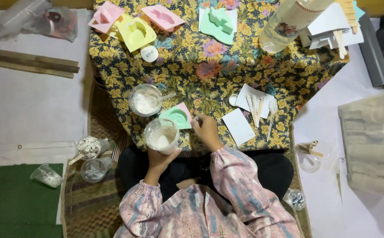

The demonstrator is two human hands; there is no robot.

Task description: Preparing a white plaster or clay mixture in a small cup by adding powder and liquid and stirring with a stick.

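Your left hand [160, 158] grips a clear plastic cup of thick white paste [161, 135] from below, fingers wrapped round its side, holding it at the near edge of the low table covered in yellow floral cloth [209, 66]. Your right hand [206, 128] rests on the cloth just beside the cup, fingers curled in; something small and pale seems pinched at the fingertips, but you cannot tell what it is. Touching the far side of the cup lies a mint green shell-shaped mould on a pink card [177, 116]. Just beyond that stands a clear round bowl of white powder [145, 100] with a spoon handle leaning out. To the right of your hand lie white paper sheets with wooden sticks [254, 105]. At the far edge of the table sit a yellow mould [135, 31], two pink moulds [162, 16] and a green mould [218, 23], with a large clear plastic bottle [289, 20] lying tilted near them. On the mat to your left stand small plastic cups [91, 147]
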